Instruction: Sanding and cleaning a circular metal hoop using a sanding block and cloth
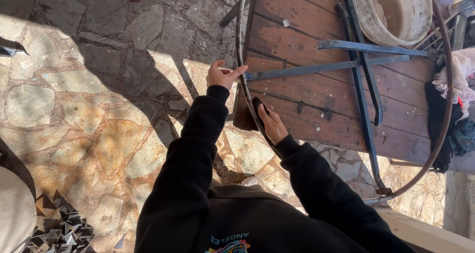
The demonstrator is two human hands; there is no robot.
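A large rusty metal hoop (239,45) lies over the edge of a worn wooden table (307,40). My left hand (222,75) grips the hoop's left curve, thumb over the rim. Just below it, my right hand (272,125) presses a small dark pad (258,106) flat against the same curve, fingers extended along it. Both arms are in black sleeves. The hoop's far side (448,85) bends round past the table's right end.
Blue-grey metal bars (363,87) cross the tabletop. A white bucket (393,13) stands at the far right corner, with pink and dark cloths (457,85) beside it. Stone paving (99,109) lies to the left, with a pile of dark angular metal pieces (59,228) at the bottom left.
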